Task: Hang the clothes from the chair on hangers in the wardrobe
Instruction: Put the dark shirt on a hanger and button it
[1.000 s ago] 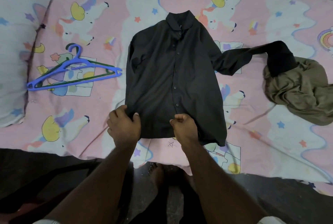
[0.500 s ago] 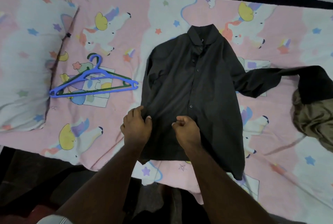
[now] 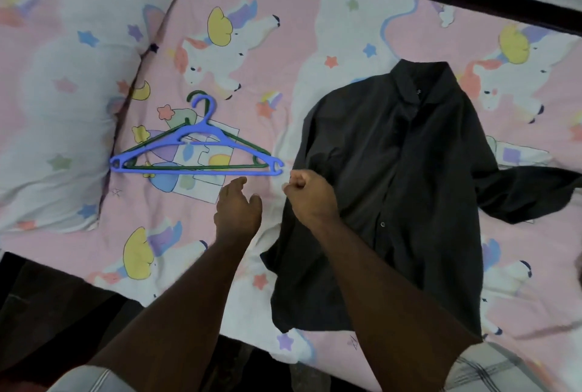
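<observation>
Left hand (image 3: 238, 207) off the shirt, fingers loosely spread, holding nothing; right hand (image 3: 310, 193) clenched at the black shirt's (image 3: 393, 177) left edge, can't tell if it pinches cloth.
Pillow (image 3: 56, 108) cut off at left; blue hanger (image 3: 201, 152) stacked on green hanger (image 3: 226, 152), just beyond left hand. Shirt flat on bedsheet (image 3: 283, 29), far sleeve cut off. Both hands gripped the hem 0.5 s ago; olive garment now out of view.
</observation>
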The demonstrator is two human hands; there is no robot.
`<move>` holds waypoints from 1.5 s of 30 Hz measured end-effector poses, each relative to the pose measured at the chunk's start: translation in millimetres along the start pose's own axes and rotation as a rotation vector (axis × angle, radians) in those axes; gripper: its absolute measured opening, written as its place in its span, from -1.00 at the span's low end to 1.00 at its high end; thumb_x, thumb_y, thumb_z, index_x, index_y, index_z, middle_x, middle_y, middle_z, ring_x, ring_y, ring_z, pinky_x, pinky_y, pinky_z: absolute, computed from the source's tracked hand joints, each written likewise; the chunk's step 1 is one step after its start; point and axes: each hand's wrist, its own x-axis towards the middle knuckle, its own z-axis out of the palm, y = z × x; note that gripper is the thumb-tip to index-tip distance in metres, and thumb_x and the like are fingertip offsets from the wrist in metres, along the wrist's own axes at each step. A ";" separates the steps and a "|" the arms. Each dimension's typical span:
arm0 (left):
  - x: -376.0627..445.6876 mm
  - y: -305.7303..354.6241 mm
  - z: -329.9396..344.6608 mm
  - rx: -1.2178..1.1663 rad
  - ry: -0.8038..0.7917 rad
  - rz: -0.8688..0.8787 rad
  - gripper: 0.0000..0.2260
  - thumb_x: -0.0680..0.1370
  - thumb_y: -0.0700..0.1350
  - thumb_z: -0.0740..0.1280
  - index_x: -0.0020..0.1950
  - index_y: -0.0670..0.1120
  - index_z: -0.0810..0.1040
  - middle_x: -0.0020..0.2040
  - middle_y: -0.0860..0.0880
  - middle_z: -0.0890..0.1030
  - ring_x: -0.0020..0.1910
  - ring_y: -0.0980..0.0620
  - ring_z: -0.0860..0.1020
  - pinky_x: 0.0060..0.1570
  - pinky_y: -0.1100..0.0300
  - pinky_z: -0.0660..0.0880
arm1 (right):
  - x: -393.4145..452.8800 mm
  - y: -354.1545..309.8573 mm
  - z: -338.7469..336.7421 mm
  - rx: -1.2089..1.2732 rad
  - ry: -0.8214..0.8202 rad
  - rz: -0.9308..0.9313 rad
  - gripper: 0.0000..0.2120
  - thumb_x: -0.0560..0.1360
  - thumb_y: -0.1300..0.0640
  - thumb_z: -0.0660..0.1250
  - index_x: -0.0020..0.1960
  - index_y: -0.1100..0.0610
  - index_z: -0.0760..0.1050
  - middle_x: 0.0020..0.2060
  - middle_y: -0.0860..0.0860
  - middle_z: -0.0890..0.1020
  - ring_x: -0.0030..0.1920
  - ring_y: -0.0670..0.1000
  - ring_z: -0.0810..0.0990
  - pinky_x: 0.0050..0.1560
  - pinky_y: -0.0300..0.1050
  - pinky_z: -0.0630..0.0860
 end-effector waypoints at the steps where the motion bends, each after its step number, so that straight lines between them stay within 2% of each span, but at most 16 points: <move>1: 9.8 -2.7 -0.8 -0.005 -0.016 -0.003 -0.57 0.59 -0.09 0.33 0.46 -0.10 0.40 0.38 -0.11 0.49 0.35 -0.12 0.45 0.34 -0.13 0.41 | 9.8 -6.4 7.3 -0.004 -0.007 0.012 -0.67 0.54 0.11 0.40 0.28 0.15 0.54 0.16 0.03 0.64 0.17 0.03 0.59 0.25 -0.07 0.50; 8: 66.6 -19.7 -11.5 -0.042 -0.091 0.025 -0.61 0.56 -0.18 0.33 0.40 -0.09 0.49 0.34 -0.08 0.53 0.32 -0.09 0.48 0.35 -0.03 0.42 | 67.6 -23.9 57.7 -0.112 0.042 0.125 -0.55 0.58 0.13 0.31 0.44 0.19 0.39 0.32 0.15 0.51 0.29 0.16 0.50 0.24 -0.10 0.39; 11: 81.7 -24.5 -17.3 -0.024 -0.126 0.046 -0.62 0.55 -0.22 0.31 0.38 -0.11 0.52 0.30 -0.07 0.57 0.30 -0.08 0.50 0.32 0.08 0.40 | 79.2 -20.2 71.3 -0.107 0.120 0.182 -0.58 0.58 0.17 0.28 0.42 0.18 0.43 0.32 0.16 0.49 0.30 0.15 0.49 0.28 -0.10 0.35; 14: 89.8 -23.8 -22.9 -0.035 -0.148 -0.005 -0.65 0.57 -0.21 0.29 0.35 -0.09 0.54 0.28 -0.06 0.59 0.27 -0.07 0.53 0.24 0.19 0.37 | 87.3 -20.3 73.5 0.020 0.174 0.254 -0.77 0.53 0.20 0.27 0.11 0.20 0.64 0.02 0.15 0.66 0.05 0.18 0.62 0.11 0.03 0.53; 16: 89.8 -21.9 -26.6 -0.042 -0.137 0.000 -0.70 0.58 -0.20 0.29 0.31 -0.09 0.57 0.23 -0.06 0.62 0.23 -0.07 0.55 0.18 0.21 0.37 | 87.9 -19.7 73.0 0.159 0.181 0.297 -0.84 0.50 0.23 0.30 -0.15 0.21 0.64 -0.24 0.13 0.64 -0.18 0.20 0.62 -0.05 0.13 0.61; 20: 82.2 -5.2 -35.0 -0.042 -0.047 0.047 -0.86 0.60 -0.09 0.28 0.10 -0.03 0.62 0.01 -0.02 0.66 0.05 -0.07 0.59 -0.03 0.19 0.39 | 76.8 -19.5 62.1 0.431 0.164 0.349 -0.76 0.48 0.27 0.37 -0.30 0.01 0.60 -0.23 0.14 0.71 -0.12 0.27 0.69 -0.05 0.27 0.64; 23: 81.3 17.6 -43.8 -0.015 0.049 0.162 -0.87 0.58 0.01 0.25 -0.06 0.01 0.56 -0.17 0.04 0.62 -0.14 -0.08 0.58 -0.18 0.09 0.46 | 64.4 -24.0 31.6 0.496 0.207 0.311 -0.74 0.50 0.31 0.36 -0.25 -0.01 0.62 -0.22 0.14 0.71 -0.14 0.20 0.70 -0.01 0.21 0.65; 25: 85.0 34.4 -46.4 0.034 0.137 0.291 -0.83 0.54 0.02 0.24 -0.05 -0.01 0.58 -0.20 0.05 0.61 -0.15 -0.10 0.57 -0.15 -0.01 0.51 | 59.4 -23.4 4.3 0.541 0.243 0.284 -0.74 0.53 0.34 0.35 -0.20 0.01 0.62 -0.24 0.13 0.71 -0.18 0.15 0.69 -0.01 0.15 0.66; 28: 88.5 64.1 -41.0 0.138 0.222 0.391 -0.80 0.52 -0.02 0.25 0.07 -0.01 0.60 -0.07 -0.02 0.60 -0.01 -0.20 0.53 -0.06 -0.10 0.44 | 55.7 -14.0 -48.2 0.630 0.313 0.261 -0.75 0.55 0.36 0.32 -0.16 0.06 0.62 -0.24 0.14 0.69 -0.16 0.18 0.69 -0.01 0.10 0.65; 33: 76.7 118.1 -15.0 0.161 0.285 0.565 -0.78 0.51 -0.05 0.32 0.13 -0.07 0.54 0.07 -0.12 0.54 0.05 -0.25 0.50 -0.06 -0.11 0.43 | 50.2 36.5 -139.7 0.690 0.443 0.249 -0.78 0.57 0.37 0.30 -0.13 0.12 0.61 -0.30 0.12 0.67 -0.21 0.14 0.66 -0.05 0.07 0.61; 36: 59.7 150.3 12.2 0.272 0.246 0.599 -0.68 0.51 -0.08 0.38 0.26 -0.06 0.52 0.20 -0.14 0.52 0.16 -0.27 0.47 0.02 -0.16 0.43 | 43.2 73.4 -179.5 0.694 0.468 0.251 -0.80 0.58 0.36 0.31 -0.11 0.13 0.61 -0.29 0.10 0.67 -0.25 0.06 0.67 -0.09 -0.03 0.62; 38: 53.2 166.3 31.3 0.370 0.235 0.587 -0.63 0.54 -0.05 0.37 0.33 -0.07 0.51 0.28 -0.15 0.52 0.27 -0.26 0.46 0.15 -0.22 0.39 | 38.3 97.3 -200.4 0.723 0.472 0.250 -0.80 0.57 0.35 0.32 -0.11 0.12 0.62 -0.27 0.10 0.67 -0.22 0.10 0.68 -0.06 -0.01 0.63; 40: 54.9 177.9 46.6 0.469 0.183 0.579 -0.67 0.60 -0.01 0.31 0.34 -0.08 0.51 0.16 -0.17 0.60 0.22 -0.26 0.52 0.24 -0.23 0.34 | 34.3 119.5 -217.2 0.751 0.466 0.261 -0.80 0.57 0.35 0.33 -0.11 0.11 0.63 -0.25 0.10 0.69 -0.15 0.16 0.68 -0.03 0.04 0.63; 42: 58.6 189.6 56.7 0.466 0.016 0.532 -0.72 0.66 0.00 0.21 0.32 -0.07 0.48 0.02 -0.15 0.64 0.10 -0.26 0.58 0.24 -0.16 0.35 | 33.0 136.4 -229.9 0.781 0.456 0.270 -0.80 0.57 0.34 0.33 -0.10 0.09 0.63 -0.20 0.10 0.69 -0.11 0.17 0.68 -0.01 0.06 0.62; 43: 59.7 194.9 60.5 0.430 -0.044 0.511 -0.74 0.67 -0.01 0.18 0.31 -0.07 0.47 0.00 -0.14 0.65 0.08 -0.26 0.58 0.21 -0.13 0.37 | 34.2 141.2 -235.2 0.785 0.454 0.268 -0.80 0.57 0.33 0.33 -0.10 0.08 0.63 -0.17 0.11 0.69 -0.07 0.18 0.68 0.02 0.09 0.62; 45: 59.8 203.3 67.2 0.391 -0.056 0.483 -0.77 0.69 -0.04 0.15 0.30 -0.05 0.47 0.00 -0.12 0.64 0.08 -0.25 0.58 0.16 -0.08 0.37 | 42.4 146.4 -244.5 0.777 0.444 0.251 -0.81 0.57 0.32 0.35 -0.08 0.07 0.64 -0.12 0.10 0.70 -0.01 0.14 0.67 0.06 0.06 0.63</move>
